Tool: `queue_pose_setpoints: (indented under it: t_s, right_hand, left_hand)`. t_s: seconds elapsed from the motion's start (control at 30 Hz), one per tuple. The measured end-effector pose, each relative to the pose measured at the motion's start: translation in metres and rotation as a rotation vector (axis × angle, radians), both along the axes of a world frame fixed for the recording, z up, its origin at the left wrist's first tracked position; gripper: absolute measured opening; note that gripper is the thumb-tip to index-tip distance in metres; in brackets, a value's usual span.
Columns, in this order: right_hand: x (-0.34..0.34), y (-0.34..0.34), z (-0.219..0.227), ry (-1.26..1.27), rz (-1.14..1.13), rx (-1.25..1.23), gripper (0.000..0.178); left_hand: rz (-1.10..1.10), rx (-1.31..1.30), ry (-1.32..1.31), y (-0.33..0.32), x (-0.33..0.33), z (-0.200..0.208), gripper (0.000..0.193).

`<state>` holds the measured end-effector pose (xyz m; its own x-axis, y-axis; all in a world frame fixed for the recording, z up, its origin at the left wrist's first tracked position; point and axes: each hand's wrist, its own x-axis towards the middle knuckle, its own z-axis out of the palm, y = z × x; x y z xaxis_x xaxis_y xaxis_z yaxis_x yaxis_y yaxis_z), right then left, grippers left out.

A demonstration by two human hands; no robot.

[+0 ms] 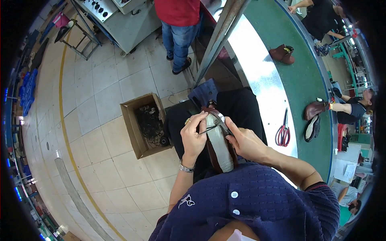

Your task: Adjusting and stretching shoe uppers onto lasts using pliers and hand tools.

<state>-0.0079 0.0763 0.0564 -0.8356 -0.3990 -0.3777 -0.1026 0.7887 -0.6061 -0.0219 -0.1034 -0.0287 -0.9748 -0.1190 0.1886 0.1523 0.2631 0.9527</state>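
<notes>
A brown shoe (220,150) lies over my lap with its pale sole turned up. My left hand (193,136) is closed at the shoe's left edge near the far end, its fingertips pinching a thin dark strand (209,129) that crosses the sole. On the other side, my right hand (247,141) grips the shoe's edge with thumb and fingers bent. Whether a small tool is also in the right fingers I cannot tell. Red-handled scissors (283,134) rest on the metal ledge (263,76) to my right.
An open cardboard box (133,130) with dark scraps stands on the floor to my left. Beyond the ledge, a green conveyor belt (287,84) carries a brown boot (282,54) and a pair of shoes (313,130). A metal post (220,40) rises ahead; other people are nearby.
</notes>
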Motion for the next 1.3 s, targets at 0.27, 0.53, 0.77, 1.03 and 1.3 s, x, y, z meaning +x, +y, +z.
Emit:
queue_pose_setpoints:
  t_s: [0.27, 0.53, 0.77, 1.03, 1.3]
  right_hand:
    - [-0.045, -0.005, 0.065, -0.24, 0.2, 0.222, 0.066]
    - [-0.029, -0.024, 0.007, 0.216, 0.028, 0.197, 0.063]
    - [-0.045, -0.021, 0.047, 0.556, 0.031, -0.138, 0.072]
    - [-0.046, -0.016, 0.039, 0.095, 0.217, 0.296, 0.071]
    - [-0.041, -0.009, -0.001, 0.151, 0.254, 0.31, 0.073]
  left_hand:
    - [-0.099, -0.036, 0.105, -0.009, -0.004, -0.012, 0.018]
    - [-0.14, -0.069, 0.108, -0.007, -0.007, -0.012, 0.019]
    - [-0.092, -0.074, 0.104, -0.008, -0.003, -0.015, 0.015]
    - [-0.073, -0.144, 0.055, -0.009, -0.006, -0.007, 0.02]
    - [-0.021, 0.201, -0.099, 0.0, 0.002, -0.012, 0.019]
